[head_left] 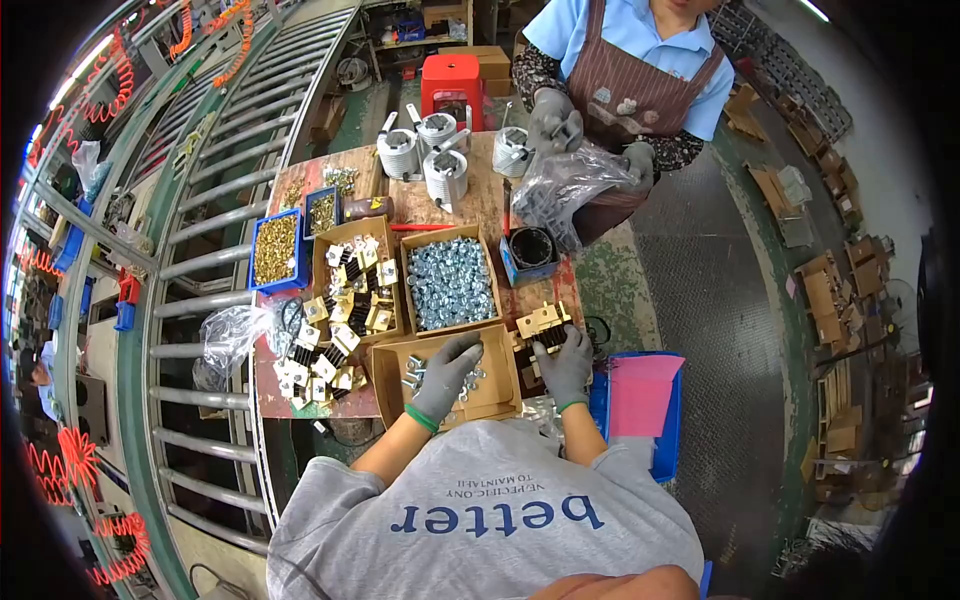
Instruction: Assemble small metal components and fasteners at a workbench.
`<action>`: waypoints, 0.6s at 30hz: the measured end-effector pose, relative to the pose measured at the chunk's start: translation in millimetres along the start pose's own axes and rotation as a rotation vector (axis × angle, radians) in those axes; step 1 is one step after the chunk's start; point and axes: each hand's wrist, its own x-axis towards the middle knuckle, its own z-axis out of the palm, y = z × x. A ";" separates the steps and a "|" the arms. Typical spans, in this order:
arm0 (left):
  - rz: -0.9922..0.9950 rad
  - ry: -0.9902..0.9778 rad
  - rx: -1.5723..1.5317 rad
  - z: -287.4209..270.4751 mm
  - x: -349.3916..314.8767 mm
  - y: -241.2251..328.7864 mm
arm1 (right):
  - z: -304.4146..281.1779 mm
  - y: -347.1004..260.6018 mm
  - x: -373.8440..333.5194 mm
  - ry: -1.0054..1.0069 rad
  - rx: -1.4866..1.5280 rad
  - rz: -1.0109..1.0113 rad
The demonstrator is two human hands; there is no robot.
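My left hand (447,380), in a grey glove with a green cuff, is over a shallow cardboard box (498,372) at the table's near edge. Its fingers are bent together; whatever they hold is hidden. Silvery bolts (412,372) lie in that box beside the hand, with small nuts or washers (473,383) to its right. My right hand (568,369), gloved alike, closes around the near side of a brass-and-black terminal block (540,322) right of the box. Similar blocks with white parts (345,338) are heaped at the left, partly in a carton.
Beyond my hands stands a carton of zinc-coloured fasteners (450,283). A blue bin of brass parts (274,250) sits left, a black-lined pot (531,248) right. White ribbed cylinders (445,177) stand farther back. Across the table, a gloved co-worker (640,90) handles a plastic bag (565,190). Roller conveyor (215,330) runs left.
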 end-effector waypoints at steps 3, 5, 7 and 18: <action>0.001 0.029 -0.011 -3.7 2.3 -1.2 | -2.5 -2.3 -1.2 0.012 0.009 0.006; 0.026 0.034 -0.018 -9.2 8.0 -2.8 | -2.5 -5.4 -0.8 0.053 0.011 0.006; 0.028 0.033 -0.041 -11.3 5.6 0.8 | -4.6 -7.2 -3.6 0.053 0.018 0.018; 0.371 0.356 0.481 -48.7 35.7 19.1 | -26.3 -14.4 -6.1 0.205 0.108 -0.026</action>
